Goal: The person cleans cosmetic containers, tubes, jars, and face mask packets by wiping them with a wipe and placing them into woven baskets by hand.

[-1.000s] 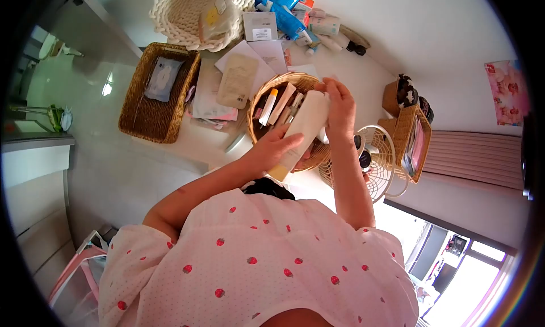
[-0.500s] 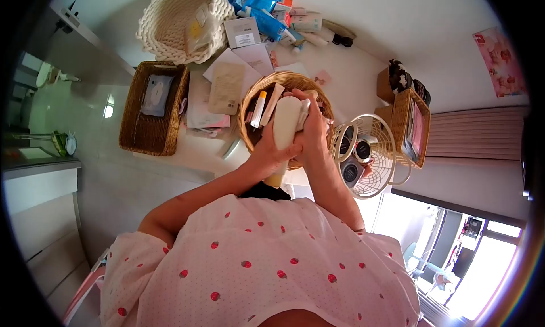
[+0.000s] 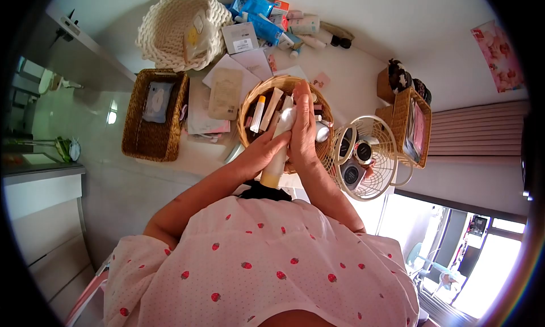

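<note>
A finely dotted, pale pink top is worn, printed with red strawberries. Its neckline is rounded, and its short sleeves are loosely cut.

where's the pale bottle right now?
Middle of the head view: the pale bottle is between the left hand and the right hand, over the near rim of the round wicker basket.

Domestic interior, evidently a room in a home. Indicative features: a pale desk bearing a round wicker basket of toiletry tubes; a brown rectangular basket at left; a pink floral picture on the right wall; a pleated, curtain-like panel, also right; a strawberry-print garment, near.
</note>
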{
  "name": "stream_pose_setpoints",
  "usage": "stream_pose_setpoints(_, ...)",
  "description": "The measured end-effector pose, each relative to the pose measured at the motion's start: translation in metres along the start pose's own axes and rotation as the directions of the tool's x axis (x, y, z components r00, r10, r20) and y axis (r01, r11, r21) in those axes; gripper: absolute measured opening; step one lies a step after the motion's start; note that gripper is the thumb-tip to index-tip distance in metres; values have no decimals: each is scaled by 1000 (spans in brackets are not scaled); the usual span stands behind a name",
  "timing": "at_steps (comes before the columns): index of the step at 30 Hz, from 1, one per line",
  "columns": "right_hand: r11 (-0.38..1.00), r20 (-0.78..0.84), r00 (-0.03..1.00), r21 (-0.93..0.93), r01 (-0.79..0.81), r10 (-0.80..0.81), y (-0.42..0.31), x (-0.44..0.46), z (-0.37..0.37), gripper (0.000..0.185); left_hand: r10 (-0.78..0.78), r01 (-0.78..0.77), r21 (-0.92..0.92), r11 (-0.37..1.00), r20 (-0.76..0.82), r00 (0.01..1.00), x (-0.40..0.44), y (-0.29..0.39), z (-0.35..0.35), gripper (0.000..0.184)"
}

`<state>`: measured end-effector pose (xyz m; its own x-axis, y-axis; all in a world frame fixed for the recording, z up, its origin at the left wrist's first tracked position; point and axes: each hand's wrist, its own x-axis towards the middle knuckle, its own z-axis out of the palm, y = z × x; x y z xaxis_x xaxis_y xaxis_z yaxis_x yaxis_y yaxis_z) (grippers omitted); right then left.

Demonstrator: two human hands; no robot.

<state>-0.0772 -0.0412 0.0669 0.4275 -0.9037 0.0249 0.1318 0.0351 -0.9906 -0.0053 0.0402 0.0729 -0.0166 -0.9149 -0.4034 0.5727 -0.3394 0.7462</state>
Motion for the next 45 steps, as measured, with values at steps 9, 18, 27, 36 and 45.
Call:
stream_pose_setpoints(9,839,235,967,-505,204,-94,22,-47,3,49,186,-212,-202,956,-140,973,10,-20,-32,39)
stream_pose_setpoints(18,832,33,990,-538,134,-138,22,-28,1,29,31,-69,-338,939,-115,993,15,-29,-37,44)
stream_pose_setpoints(27,877,159,984,-459,141,-76,-5,-71,-1,29,146,-273,-366,890,-337,930,16,11,-64,47)
stream_pose_setpoints(36,594,397,752,-462,659,-526,3,-55,3,30,64,-77,-691,718,-44,997,22,-7,-47,39)
stream_pose_setpoints(45,819,58,950,-492,296,-308,3,-64,-10,32,92,-270,-550,790,-329,940,28,-16,-54,37)
